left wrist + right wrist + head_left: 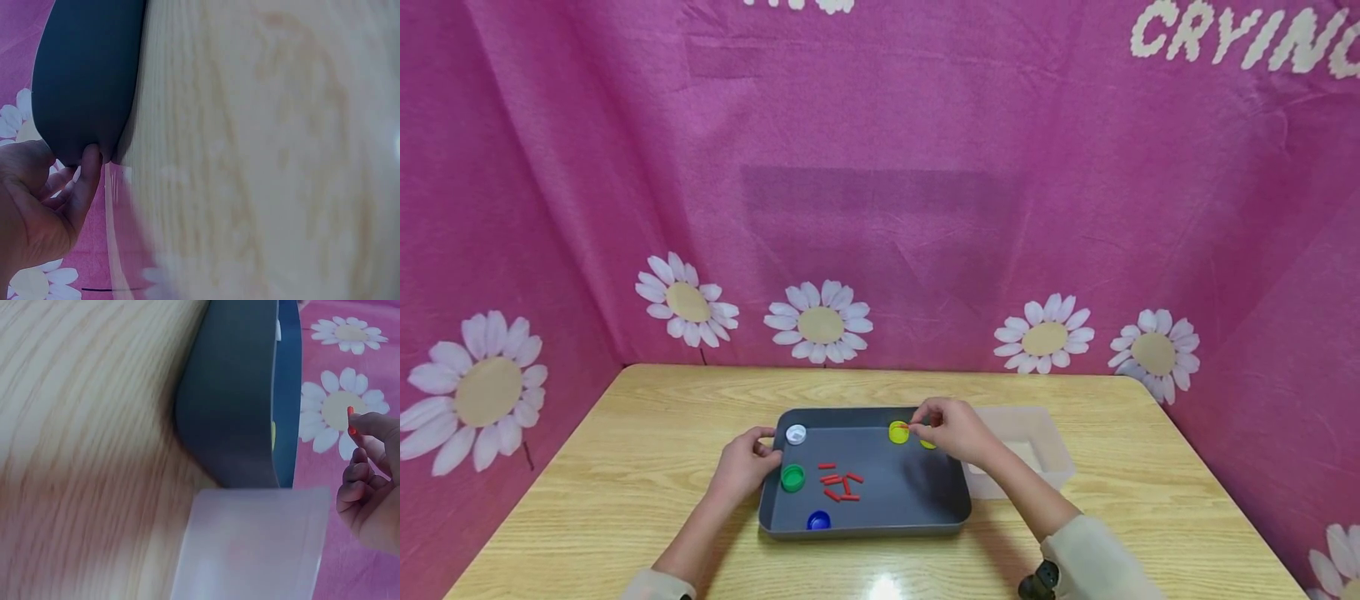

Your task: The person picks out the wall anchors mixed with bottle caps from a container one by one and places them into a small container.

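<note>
Left hand [745,462]: thumb and fingers grip the left wall of the dark grey, round-cornered rectangular tray [887,496], which lies on the light wood-grain counter [1135,475].

Right hand [953,429]: thumb and fingertip pinch a short, thin red stick [351,419] at the tray's far right. In the head view one end of the stick overlaps the left-hand shallow round yellow cap [898,433]; whether it touches cannot be told. A second round yellow cap [927,443], just to the right, is partly hidden by the hand.

Remaining contents: a round white cap [796,434] at the far left corner, a round green cap [793,478] on the left side, a round blue cap [818,521] by the near wall, and a loose group of short red sticks [847,485] left of centre. A translucent whitish plastic bin [1051,433] stands on the right, close against the tray.

Risks, in this inspector's judgement: the pinch takes little of the stick, so a slight roll of the fingers could drop it outside the cap. A low knuckle could nudge the second yellow cap. A pull by the left hand could shift the tray, sliding the light caps and scattering the loose sticks.
</note>
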`<action>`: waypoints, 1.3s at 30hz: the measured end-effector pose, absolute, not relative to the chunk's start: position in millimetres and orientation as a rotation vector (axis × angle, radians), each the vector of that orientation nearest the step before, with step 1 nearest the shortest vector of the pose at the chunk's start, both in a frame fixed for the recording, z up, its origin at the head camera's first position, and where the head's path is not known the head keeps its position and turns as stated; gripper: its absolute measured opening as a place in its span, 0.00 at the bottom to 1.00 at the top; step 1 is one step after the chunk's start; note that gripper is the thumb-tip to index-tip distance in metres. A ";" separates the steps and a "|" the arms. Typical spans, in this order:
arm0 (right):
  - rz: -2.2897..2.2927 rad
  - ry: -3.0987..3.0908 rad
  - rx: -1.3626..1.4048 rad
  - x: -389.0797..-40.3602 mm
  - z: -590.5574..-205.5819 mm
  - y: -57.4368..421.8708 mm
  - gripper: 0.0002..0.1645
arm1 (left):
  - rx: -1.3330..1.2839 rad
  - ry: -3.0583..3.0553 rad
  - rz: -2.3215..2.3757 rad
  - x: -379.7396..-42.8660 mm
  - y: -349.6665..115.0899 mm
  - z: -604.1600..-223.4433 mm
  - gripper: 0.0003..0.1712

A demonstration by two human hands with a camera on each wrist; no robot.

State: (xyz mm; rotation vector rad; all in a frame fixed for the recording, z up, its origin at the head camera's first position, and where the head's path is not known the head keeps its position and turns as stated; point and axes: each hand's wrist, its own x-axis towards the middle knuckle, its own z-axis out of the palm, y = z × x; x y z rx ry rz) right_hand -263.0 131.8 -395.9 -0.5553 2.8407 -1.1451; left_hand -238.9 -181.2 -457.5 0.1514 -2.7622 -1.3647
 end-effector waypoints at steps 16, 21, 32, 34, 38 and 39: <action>-1.130 2.866 -0.551 -265.1 -392.4 173.0 0.04 | 0.147 -2.757 -1.371 -236.0 -180.1 -458.1 0.22; -1.127 2.887 -0.521 -263.5 -392.7 186.3 0.05 | 0.152 -2.761 -1.359 -236.7 -179.8 -457.9 0.22; -1.065 2.934 -0.502 -263.8 -394.0 206.4 0.04 | 0.151 -2.774 -1.348 -237.3 -180.5 -455.3 0.23; -1.054 2.938 -0.484 -264.2 -394.7 209.8 0.04 | 0.150 -2.773 -1.350 -236.9 -180.4 -455.0 0.23; -1.031 2.947 -0.468 -265.9 -397.8 216.5 0.05 | 0.155 -2.771 -1.360 -236.2 -179.8 -454.3 0.23; -1.029 2.945 -0.455 -266.4 -399.0 217.9 0.04 | 0.158 -2.771 -1.364 -236.2 -179.7 -454.4 0.23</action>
